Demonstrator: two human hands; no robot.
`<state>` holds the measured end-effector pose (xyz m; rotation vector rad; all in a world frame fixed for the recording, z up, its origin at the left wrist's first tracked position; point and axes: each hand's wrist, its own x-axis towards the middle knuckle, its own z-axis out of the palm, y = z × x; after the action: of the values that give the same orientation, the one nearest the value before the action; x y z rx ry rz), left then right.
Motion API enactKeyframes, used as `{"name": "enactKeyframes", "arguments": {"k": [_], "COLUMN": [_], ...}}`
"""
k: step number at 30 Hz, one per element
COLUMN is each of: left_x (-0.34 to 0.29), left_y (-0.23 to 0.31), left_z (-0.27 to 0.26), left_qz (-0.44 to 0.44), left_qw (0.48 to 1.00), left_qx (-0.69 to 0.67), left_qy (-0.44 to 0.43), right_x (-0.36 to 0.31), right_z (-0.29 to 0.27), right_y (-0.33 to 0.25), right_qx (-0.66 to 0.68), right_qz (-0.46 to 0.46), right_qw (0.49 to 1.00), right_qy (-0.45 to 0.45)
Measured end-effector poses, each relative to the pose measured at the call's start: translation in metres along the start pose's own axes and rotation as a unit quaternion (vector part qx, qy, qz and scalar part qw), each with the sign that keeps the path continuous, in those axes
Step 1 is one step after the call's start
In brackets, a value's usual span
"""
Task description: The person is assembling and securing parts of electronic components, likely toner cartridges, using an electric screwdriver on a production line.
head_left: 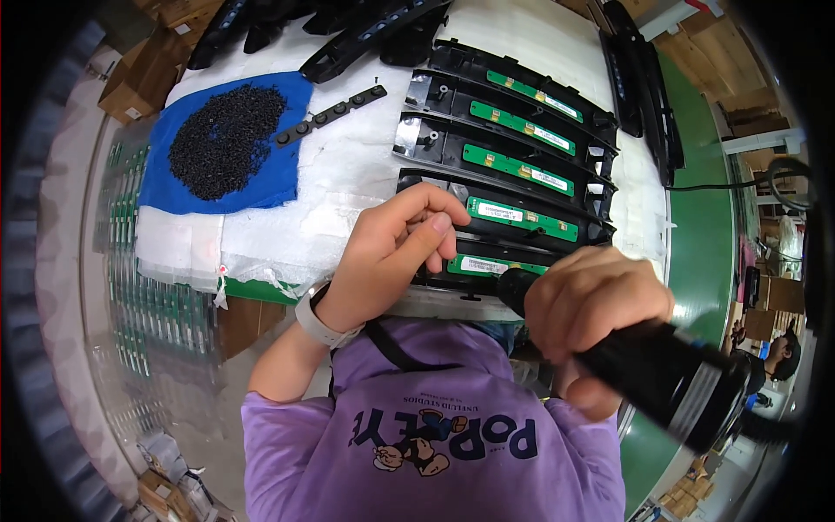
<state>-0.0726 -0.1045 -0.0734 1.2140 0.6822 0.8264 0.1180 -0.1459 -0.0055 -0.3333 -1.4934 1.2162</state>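
Observation:
My right hand [600, 300] is wrapped round a black electric screwdriver [674, 378]. Its tip end points left, over the nearest green circuit board [478, 264]. That board lies in the closest of several long black plastic housings [452, 150], lined up side by side across the work surface. My left hand [391, 244] hovers at the left ends of the two nearest housings, fingers curled and thumb pressed against them. Whatever the fingers may hold is too small to make out. Another green board [526, 217] sits in the second housing, just right of the left fingertips.
A heap of small black screws [224, 139] covers a blue cloth [287, 191] at the left. Beside it lies a black strip with round recesses [330, 115]. More black plastic parts [365, 43] are stacked at the far side, others [639, 87] along the right edge.

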Motion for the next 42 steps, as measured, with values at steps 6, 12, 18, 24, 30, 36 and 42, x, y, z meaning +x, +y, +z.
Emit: {"name": "enactKeyframes", "arguments": {"k": [6,12,18,24,30,36,42], "left_x": [0.000,-0.008,-0.007,-0.007,-0.010,-0.006,-0.004], "left_y": [0.001,0.014,0.019,0.013,0.010,0.009,0.024], "left_z": [0.003,0.001,-0.001,-0.003,-0.002,-0.008,-0.033], "left_qz": [0.032,0.116,0.122,0.088,0.082,0.068,0.248], "left_qw": [0.998,0.991,0.986,0.993,0.994,0.996,0.898], "left_qx": [-0.020,0.061,0.115,0.076,0.064,-0.061,0.338], "left_qy": [0.041,-0.016,-0.018,-0.010,0.018,-0.018,0.132], "right_x": [0.006,0.010,0.015,0.016,0.016,0.021,0.022], "right_z": [-0.027,-0.038,-0.028,-0.024,-0.013,-0.017,-0.010], "right_y": [0.000,-0.010,-0.004,-0.002,-0.004,-0.011,-0.003], "right_qx": [0.037,0.147,0.171,0.186,0.182,0.223,0.325], "right_qz": [-0.005,-0.129,-0.144,-0.123,-0.072,-0.079,-0.074], "right_qw": [0.996,0.979,0.969,0.965,0.967,0.947,0.940], "right_qy": [-0.078,0.050,0.105,0.139,0.164,0.219,0.070]}}
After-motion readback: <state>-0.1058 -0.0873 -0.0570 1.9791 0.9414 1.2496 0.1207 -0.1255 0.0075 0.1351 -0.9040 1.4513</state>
